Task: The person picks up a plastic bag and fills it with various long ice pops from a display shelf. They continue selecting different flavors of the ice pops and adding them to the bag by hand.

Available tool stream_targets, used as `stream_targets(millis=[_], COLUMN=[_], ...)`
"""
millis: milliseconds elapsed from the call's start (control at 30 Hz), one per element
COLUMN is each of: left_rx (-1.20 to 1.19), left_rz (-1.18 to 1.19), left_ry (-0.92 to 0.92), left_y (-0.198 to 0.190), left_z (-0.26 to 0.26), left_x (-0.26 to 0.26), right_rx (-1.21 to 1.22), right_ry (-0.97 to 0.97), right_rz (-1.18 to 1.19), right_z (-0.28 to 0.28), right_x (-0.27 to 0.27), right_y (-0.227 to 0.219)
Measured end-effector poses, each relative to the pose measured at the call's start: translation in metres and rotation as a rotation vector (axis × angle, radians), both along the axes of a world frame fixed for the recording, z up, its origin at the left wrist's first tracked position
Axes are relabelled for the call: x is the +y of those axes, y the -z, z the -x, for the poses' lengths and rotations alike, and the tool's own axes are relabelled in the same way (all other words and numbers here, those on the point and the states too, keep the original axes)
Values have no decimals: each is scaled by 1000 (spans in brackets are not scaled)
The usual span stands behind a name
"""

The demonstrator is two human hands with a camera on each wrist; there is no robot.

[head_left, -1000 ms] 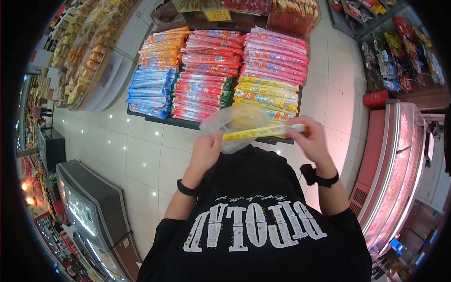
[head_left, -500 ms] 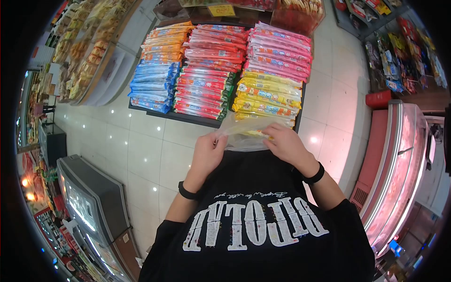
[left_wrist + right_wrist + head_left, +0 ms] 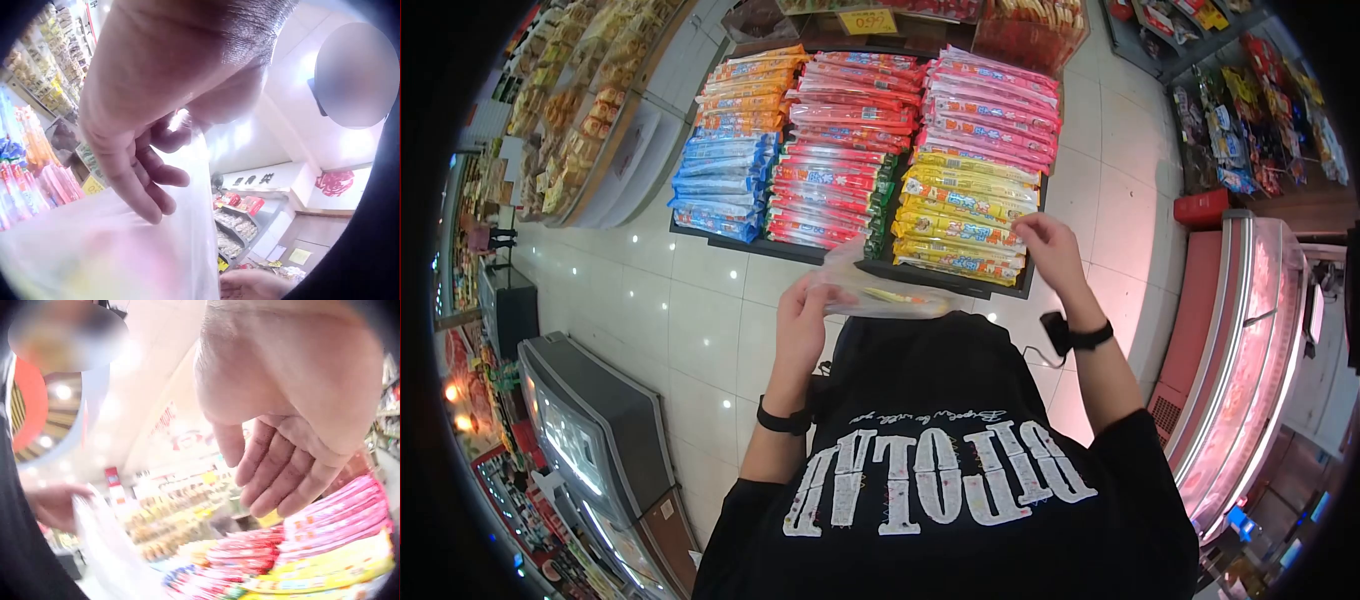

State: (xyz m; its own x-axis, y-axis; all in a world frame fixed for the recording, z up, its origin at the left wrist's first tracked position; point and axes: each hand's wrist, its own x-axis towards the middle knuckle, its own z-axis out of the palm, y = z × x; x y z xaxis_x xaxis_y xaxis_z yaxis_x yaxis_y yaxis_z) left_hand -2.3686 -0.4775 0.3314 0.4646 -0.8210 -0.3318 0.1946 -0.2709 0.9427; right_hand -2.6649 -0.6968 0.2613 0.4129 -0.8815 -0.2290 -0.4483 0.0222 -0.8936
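Fingers (image 3: 281, 481) of the right hand (image 3: 1050, 248) hang close together, bent and empty, near the yellow packets (image 3: 962, 220) on the desk (image 3: 920, 277); the left hand (image 3: 802, 305) holds a plastic bag (image 3: 915, 302), its pinch partly hidden. Packets look light, slick, somewhat stiff: best gripped mid-length.

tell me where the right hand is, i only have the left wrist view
Observer: In the head view, the right hand is at the right edge of the yellow packets.
Operator: is it gripping anything there
Observer: No, the right wrist view shows its fingers loosely bent, with nothing in them.
Operator: ok and what's in the bag, it's only a blur for me
Observer: From the head view, a slim yellow item shows through the plastic; I can't read any print on it.
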Motion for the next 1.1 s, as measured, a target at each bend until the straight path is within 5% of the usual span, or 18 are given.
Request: stream_targets(millis=[167, 333, 567, 667, 767, 1100], left_rx=[-165, -306, -347, -339, -381, -490], left_rz=[-10, -105, -216, -266, -239, -289], left_ry=[-23, -22, -69, -72, -75, 10], left_y=[1, -11, -19, -26, -18, -7], left_z=[-15, -26, -25, -18, -16, -9], left_x=[7, 13, 5, -3, -9, -20], right_rx=[432, 675, 595, 608, 350, -192], right_ry=[-92, -201, -216, -244, -230, -219], right_rz=[452, 622, 753, 566, 752, 670], right_z=[16, 6, 7, 5, 11, 42], right_x=[-36, -42, -42, -35, -20, 57], right_y=[102, 114, 112, 81, 42, -105])
